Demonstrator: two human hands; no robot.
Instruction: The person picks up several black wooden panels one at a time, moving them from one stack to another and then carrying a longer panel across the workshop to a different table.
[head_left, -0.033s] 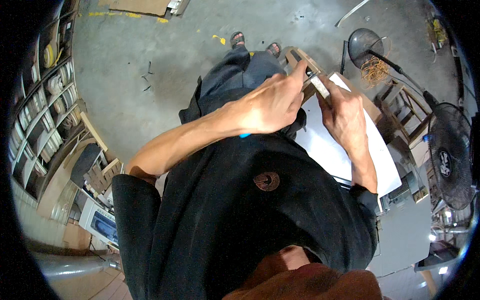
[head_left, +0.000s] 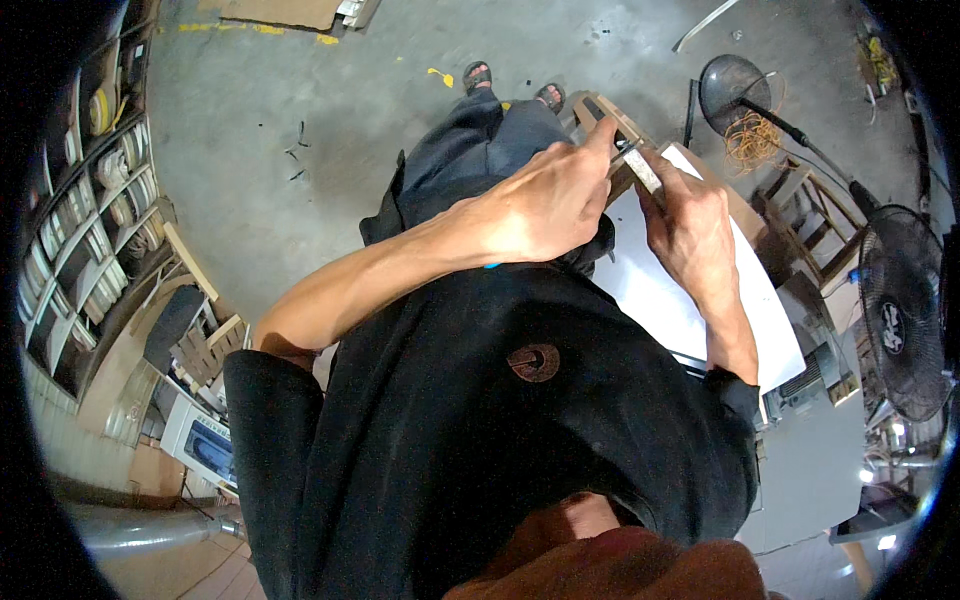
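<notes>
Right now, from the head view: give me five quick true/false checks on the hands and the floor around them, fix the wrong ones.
1. The right hand has its fingers on a small pale block. True.
2. The left hand rests flat on the white sheet. False: it is raised beside the block, index finger extended.
3. The white sheet lies below the right forearm. True.
4. The orange cord is on the shelves at left. False: the orange cord lies tangled near the upper black fan at right.
5. A second black fan stands at the right edge. True.
</notes>
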